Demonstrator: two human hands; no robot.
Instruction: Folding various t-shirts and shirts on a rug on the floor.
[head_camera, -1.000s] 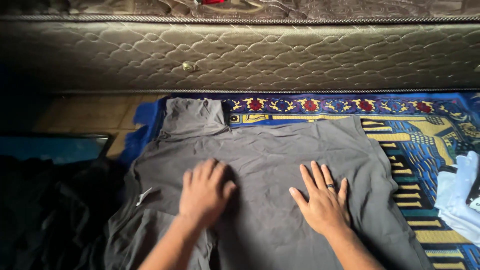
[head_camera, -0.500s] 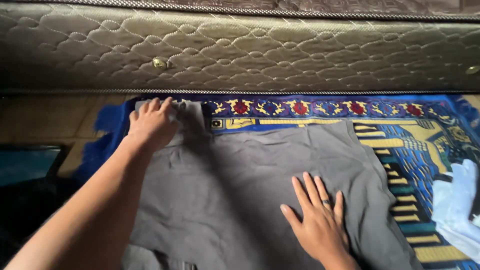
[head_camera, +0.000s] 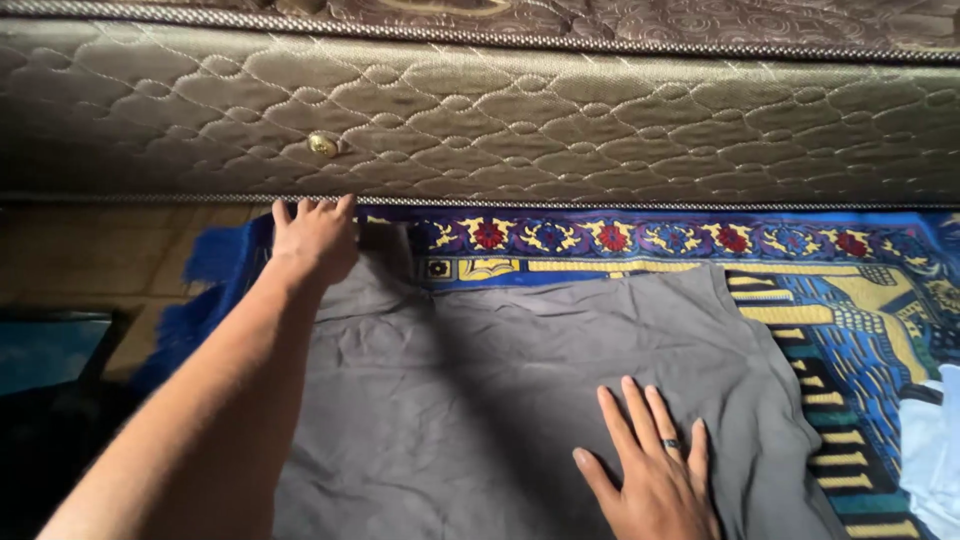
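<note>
grey t-shirt (head_camera: 520, 390) lies spread flat on a blue patterned rug (head_camera: 840, 300) beside a quilted mattress (head_camera: 560, 110). the left hand (head_camera: 315, 240) rests on its far sleeve corner, grip loosely curled on the cloth. the right hand (head_camera: 655, 470), wearing a dark ring, presses flat with fingers spread, grip open.
</note>
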